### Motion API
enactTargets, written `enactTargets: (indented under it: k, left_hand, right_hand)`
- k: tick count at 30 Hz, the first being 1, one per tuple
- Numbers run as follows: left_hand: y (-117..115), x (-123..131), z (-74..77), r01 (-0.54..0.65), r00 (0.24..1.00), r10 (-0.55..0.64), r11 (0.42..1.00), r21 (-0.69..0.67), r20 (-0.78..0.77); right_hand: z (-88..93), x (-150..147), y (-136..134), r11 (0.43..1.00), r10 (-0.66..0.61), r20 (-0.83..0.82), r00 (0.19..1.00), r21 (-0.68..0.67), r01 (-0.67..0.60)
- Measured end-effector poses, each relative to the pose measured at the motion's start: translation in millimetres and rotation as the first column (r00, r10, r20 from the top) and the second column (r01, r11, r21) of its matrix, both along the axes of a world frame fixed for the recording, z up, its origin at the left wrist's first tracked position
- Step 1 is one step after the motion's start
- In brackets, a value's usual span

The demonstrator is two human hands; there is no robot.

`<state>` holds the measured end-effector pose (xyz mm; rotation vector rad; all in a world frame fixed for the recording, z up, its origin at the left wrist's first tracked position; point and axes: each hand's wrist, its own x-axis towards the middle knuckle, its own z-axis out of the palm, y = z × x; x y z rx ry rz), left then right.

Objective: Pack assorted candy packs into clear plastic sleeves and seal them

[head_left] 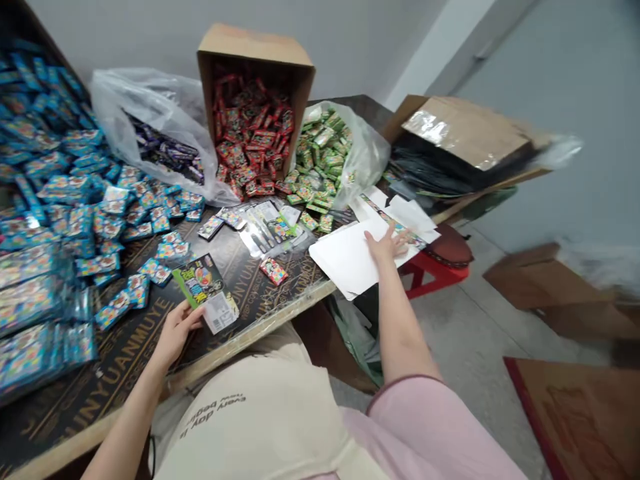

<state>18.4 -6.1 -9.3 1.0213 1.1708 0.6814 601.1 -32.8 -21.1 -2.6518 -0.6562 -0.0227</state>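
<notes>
My left hand (pixel 181 327) is closed on the lower left edge of a black and green printed packet (pixel 207 293), with the thumb on top. The packet lies flat or nearly flat near the table's front edge. Off to the right, my right hand (pixel 386 245) rests with fingers apart on a stack of white cards (pixel 345 253), which sticks out past the table edge. A colourful printed strip (pixel 395 223) shows by its fingertips. Between the hands lie a small red packet (pixel 273 271) and several clear printed bags (pixel 275 227).
Blue packets (pixel 83 227) cover the left side. Behind stand a bag of purple packets (pixel 165 147), a carton (pixel 257 43) of red packets and a bag of green packets (pixel 327 143). An open carton (pixel 465 133) sits at right, above a red stool (pixel 443 263).
</notes>
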Motion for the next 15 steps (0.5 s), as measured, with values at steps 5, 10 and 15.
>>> enactTargets:
  k: [5,10,15]
  left_hand:
    - [-3,4,-8.6,-0.038,0.998,0.035,0.997,-0.074,-0.044]
    - [4,19,-11.1,-0.176,0.984,0.170,0.972,-0.154,-0.050]
    - [17,45,-3.0,-0.221,0.974,0.212,0.964,-0.149,-0.076]
  right_hand:
    - [7.7,67,12,0.974,0.102,-0.039,0.994,-0.201,-0.107]
    - [-8.5,82,12,0.940,0.135,-0.034,0.990,-0.312,-0.139]
    - [-22.6,77,8,0.944,0.142,0.043,0.989,-0.306,-0.123]
